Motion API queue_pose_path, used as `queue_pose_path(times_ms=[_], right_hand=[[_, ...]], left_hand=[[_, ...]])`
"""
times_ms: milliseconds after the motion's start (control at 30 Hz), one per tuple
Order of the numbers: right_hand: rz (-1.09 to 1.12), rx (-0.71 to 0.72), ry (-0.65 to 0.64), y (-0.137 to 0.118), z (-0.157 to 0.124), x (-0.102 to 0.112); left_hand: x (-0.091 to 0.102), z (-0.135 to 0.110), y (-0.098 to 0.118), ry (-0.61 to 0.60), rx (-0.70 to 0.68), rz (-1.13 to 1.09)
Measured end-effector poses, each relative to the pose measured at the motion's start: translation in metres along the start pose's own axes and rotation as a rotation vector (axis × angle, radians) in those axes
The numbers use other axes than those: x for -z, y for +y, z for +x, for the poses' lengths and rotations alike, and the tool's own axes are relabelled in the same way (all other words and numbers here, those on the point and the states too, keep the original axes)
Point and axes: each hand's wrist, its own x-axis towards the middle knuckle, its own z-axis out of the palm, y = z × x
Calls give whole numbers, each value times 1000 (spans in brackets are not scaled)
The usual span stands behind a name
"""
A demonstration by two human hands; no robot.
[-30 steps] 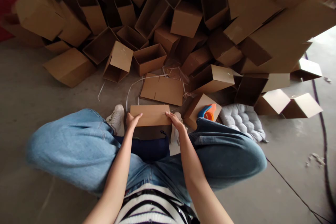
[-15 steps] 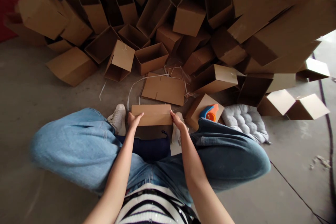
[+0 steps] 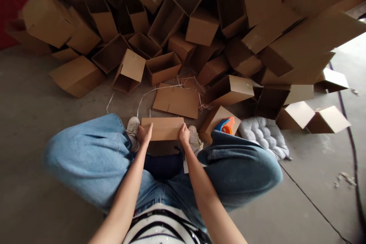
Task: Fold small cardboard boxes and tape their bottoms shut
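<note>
Between my two shoes I hold a brown cardboard box (image 3: 163, 129), its long side running left to right. My left hand (image 3: 145, 132) grips its left end, thumb on the upper face. At the right end, my right hand (image 3: 184, 133) has its thumb near the top corner and the fingers mostly hidden behind the box. Just beyond lies a stack of flat cardboard (image 3: 175, 100), with loose white strapping (image 3: 148, 91) around it. An orange and blue tape dispenser (image 3: 225, 125) rests on another box (image 3: 210, 122) by my right knee.
A large heap of open cardboard boxes (image 3: 162, 68) fills the far side. To the right lie a grey tufted cushion (image 3: 264, 135) and a dark cable (image 3: 353, 152) on the concrete floor (image 3: 25, 95). A dark blue cushion-like thing (image 3: 162, 164) sits between my legs.
My right hand has shifted lower on the box's right end, and its fingers have curled in closer. Both knees have drawn slightly inward. The whole view has shifted a little.
</note>
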Motion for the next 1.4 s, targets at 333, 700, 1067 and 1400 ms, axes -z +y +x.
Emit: queue_pose_path(times_ms=[333, 700, 1067, 1400], right_hand=[[-18, -19, -36, -32, 20, 23], [-162, 13, 115, -63, 22, -12], [-360, -27, 168, -68, 29, -17], [-351, -34, 241, -68, 29, -21]], left_hand=[[18, 44, 77, -5, -1, -31], [-10, 62, 63, 209, -113, 190], [-20, 70, 66, 272, -79, 266], [-22, 70, 68, 259, -91, 297]])
